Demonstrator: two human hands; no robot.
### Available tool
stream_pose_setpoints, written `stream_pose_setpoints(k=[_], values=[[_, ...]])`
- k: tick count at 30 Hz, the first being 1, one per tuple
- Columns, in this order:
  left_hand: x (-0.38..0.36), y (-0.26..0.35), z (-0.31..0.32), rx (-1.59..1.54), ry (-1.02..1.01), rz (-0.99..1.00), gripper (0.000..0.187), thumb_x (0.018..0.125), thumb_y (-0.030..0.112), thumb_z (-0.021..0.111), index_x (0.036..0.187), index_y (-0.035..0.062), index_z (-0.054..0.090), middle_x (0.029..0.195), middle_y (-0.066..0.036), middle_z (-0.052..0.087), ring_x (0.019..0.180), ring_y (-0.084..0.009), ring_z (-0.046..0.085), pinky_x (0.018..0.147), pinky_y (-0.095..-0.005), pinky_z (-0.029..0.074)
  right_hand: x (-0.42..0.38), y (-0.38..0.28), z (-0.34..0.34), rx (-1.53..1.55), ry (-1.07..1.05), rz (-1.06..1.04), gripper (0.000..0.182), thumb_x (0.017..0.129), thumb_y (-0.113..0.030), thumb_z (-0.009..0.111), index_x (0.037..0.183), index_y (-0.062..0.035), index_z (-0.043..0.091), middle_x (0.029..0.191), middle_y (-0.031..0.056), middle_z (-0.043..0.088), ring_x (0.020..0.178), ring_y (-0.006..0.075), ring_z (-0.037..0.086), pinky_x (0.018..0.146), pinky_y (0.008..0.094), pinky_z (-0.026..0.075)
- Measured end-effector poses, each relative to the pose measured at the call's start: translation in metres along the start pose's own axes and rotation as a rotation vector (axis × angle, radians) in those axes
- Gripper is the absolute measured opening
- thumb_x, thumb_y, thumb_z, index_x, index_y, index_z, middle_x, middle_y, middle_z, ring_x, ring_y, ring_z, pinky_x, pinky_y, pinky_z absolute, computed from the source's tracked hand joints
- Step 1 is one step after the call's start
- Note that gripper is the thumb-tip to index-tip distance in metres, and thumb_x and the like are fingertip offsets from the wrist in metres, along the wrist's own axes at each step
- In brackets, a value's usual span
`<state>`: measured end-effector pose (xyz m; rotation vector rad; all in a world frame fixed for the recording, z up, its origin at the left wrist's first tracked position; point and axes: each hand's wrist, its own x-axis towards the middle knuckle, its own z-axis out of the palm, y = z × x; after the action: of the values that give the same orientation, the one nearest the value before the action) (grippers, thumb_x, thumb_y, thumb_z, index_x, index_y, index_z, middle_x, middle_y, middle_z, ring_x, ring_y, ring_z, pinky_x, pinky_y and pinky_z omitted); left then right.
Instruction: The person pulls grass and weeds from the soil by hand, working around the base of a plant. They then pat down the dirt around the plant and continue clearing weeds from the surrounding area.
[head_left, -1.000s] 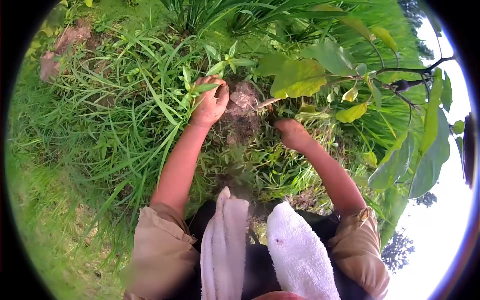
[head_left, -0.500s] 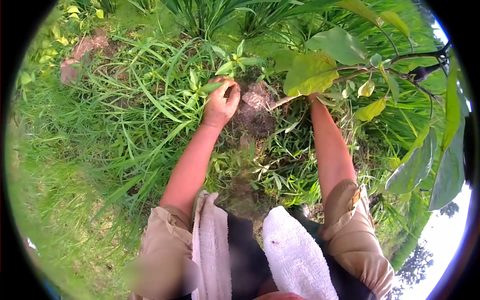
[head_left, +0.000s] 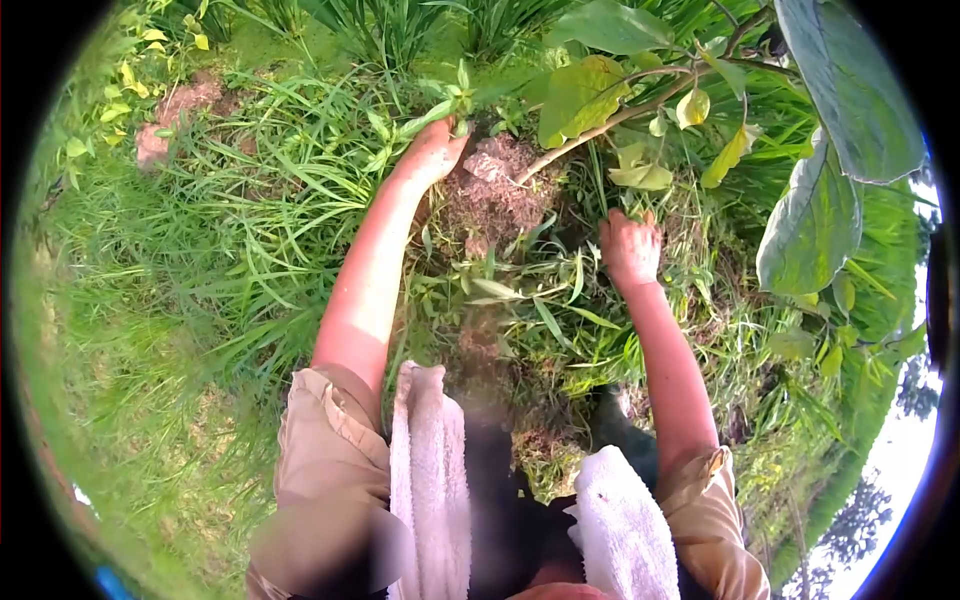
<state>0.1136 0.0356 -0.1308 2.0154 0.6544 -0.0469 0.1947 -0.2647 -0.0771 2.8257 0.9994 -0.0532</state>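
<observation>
My left hand reaches to the base of a broad-leaved weed, its fingers closed around the lower stem, with the fingertips partly hidden. Just right of it lies a mound of crumbly soil, where the woody stem of a large-leaved plant comes out of the ground. Right of that stem, my right hand is curled, knuckles up, with green grass blades at its fingers. The palm side is out of sight.
Large leaves and a yellowing leaf hang over the upper right. Dense grass covers the left side, with a bare soil clod beyond. A white towel hangs in front of my body. A dark boot shows below.
My right hand has come back towards me from behind the yellowing leaf and now shows. My left hand has moved forward to the weed's base. The view has shifted slightly.
</observation>
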Motion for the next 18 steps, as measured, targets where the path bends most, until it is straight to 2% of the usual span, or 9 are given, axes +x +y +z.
stream_pose_setpoints(k=[2, 4, 6, 7, 9, 11, 12, 15, 18], values=[[0.026, -0.003, -0.003, -0.019, -0.048, -0.025, 0.035, 0.094, 0.032, 0.047, 0.109, 0.0016, 0.057, 0.096, -0.014, 0.063, 0.090, -0.0271, 0.057, 0.087, -0.0419, 0.043, 0.003, 0.001, 0.033, -0.021, 0.073, -0.211, 0.015, 0.079, -0.016, 0.052, 0.089, -0.0091, 0.060, 0.093, 0.0114, 0.064, 0.100, 0.0288, 0.054, 0.082, 0.0454, 0.043], [0.036, -0.014, 0.002, -0.378, 0.029, -0.119, 0.037, 0.093, 0.032, 0.049, 0.112, 0.0001, 0.056, 0.103, -0.013, 0.062, 0.093, -0.0258, 0.057, 0.088, -0.0412, 0.043, 0.011, -0.006, 0.042, 0.031, 0.028, -0.161, 0.017, 0.077, -0.014, 0.051, 0.089, -0.0076, 0.060, 0.095, 0.0129, 0.063, 0.099, 0.0292, 0.054, 0.084, 0.0429, 0.042], [0.039, -0.026, 0.010, -0.845, 0.403, -0.064, 0.029, 0.094, 0.027, 0.046, 0.078, 0.0054, 0.056, 0.060, -0.002, 0.052, 0.047, -0.0137, 0.045, 0.049, -0.0294, 0.041, 0.017, -0.010, 0.037, 0.095, -0.124, -0.115, 0.016, 0.077, -0.013, 0.051, 0.088, -0.0078, 0.061, 0.093, 0.0129, 0.063, 0.097, 0.0297, 0.055, 0.083, 0.0422, 0.042], [0.043, -0.037, 0.008, -1.213, 0.341, 0.013, 0.032, 0.095, 0.031, 0.046, 0.076, 0.0062, 0.053, 0.054, -0.001, 0.047, 0.042, -0.0120, 0.040, 0.043, -0.0289, 0.037, 0.021, -0.010, 0.045, 0.082, -0.054, -0.122, 0.015, 0.077, -0.014, 0.051, 0.086, -0.0079, 0.061, 0.090, 0.0129, 0.063, 0.095, 0.0298, 0.056, 0.082, 0.0422, 0.043], [0.021, -0.022, 0.005, -1.221, 0.312, 0.009, 0.033, 0.094, 0.033, 0.048, 0.075, 0.0060, 0.050, 0.050, 0.000, 0.044, 0.038, -0.0110, 0.038, 0.039, -0.0287, 0.036, 0.026, -0.016, 0.050, 0.058, -0.045, -0.076, 0.014, 0.077, -0.015, 0.051, 0.082, -0.0079, 0.062, 0.086, 0.0128, 0.063, 0.093, 0.0292, 0.056, 0.081, 0.0413, 0.043], [0.020, 0.006, 0.016, -0.449, 0.452, 0.122, 0.026, 0.093, 0.025, 0.049, 0.083, 0.0017, 0.053, 0.060, -0.004, 0.055, 0.048, -0.0160, 0.053, 0.047, -0.0321, 0.044, 0.030, -0.021, 0.050, 0.068, -0.044, -0.067, 0.015, 0.077, -0.015, 0.051, 0.081, -0.0076, 0.063, 0.085, 0.0128, 0.063, 0.092, 0.0288, 0.057, 0.080, 0.0410, 0.043], [0.022, 0.020, 0.010, 0.231, 0.376, 0.147, 0.024, 0.092, 0.020, 0.050, 0.104, 0.0003, 0.056, 0.084, -0.012, 0.065, 0.074, -0.0208, 0.064, 0.067, -0.0319, 0.050, 0.029, -0.020, 0.051, 0.067, -0.050, -0.060, 0.015, 0.077, -0.016, 0.051, 0.081, -0.0075, 0.063, 0.084, 0.0128, 0.063, 0.092, 0.0286, 0.057, 0.080, 0.0408, 0.043], [0.063, 0.011, 0.027, 0.234, 0.104, 0.166, 0.050, 0.086, -0.002, 0.051, 0.134, 0.0085, 0.041, 0.130, -0.014, 0.050, 0.114, -0.0215, 0.051, 0.095, -0.0272, 0.039, 0.033, -0.021, 0.049, 0.052, -0.156, -0.034, 0.016, 0.078, -0.018, 0.051, 0.081, -0.0071, 0.063, 0.090, 0.0137, 0.063, 0.095, 0.0287, 0.055, 0.082, 0.0411, 0.043], [0.066, 0.028, 0.013, -0.159, -0.502, -0.049, 0.061, 0.086, -0.005, 0.051, 0.141, 0.0113, 0.031, 0.140, -0.013, 0.039, 0.123, -0.0192, 0.043, 0.101, -0.0245, 0.033, 0.032, -0.021, 0.047, 0.048, -0.141, -0.029, 0.017, 0.078, -0.020, 0.051, 0.083, -0.0075, 0.062, 0.092, 0.0139, 0.063, 0.096, 0.0288, 0.055, 0.084, 0.0410, 0.041]])
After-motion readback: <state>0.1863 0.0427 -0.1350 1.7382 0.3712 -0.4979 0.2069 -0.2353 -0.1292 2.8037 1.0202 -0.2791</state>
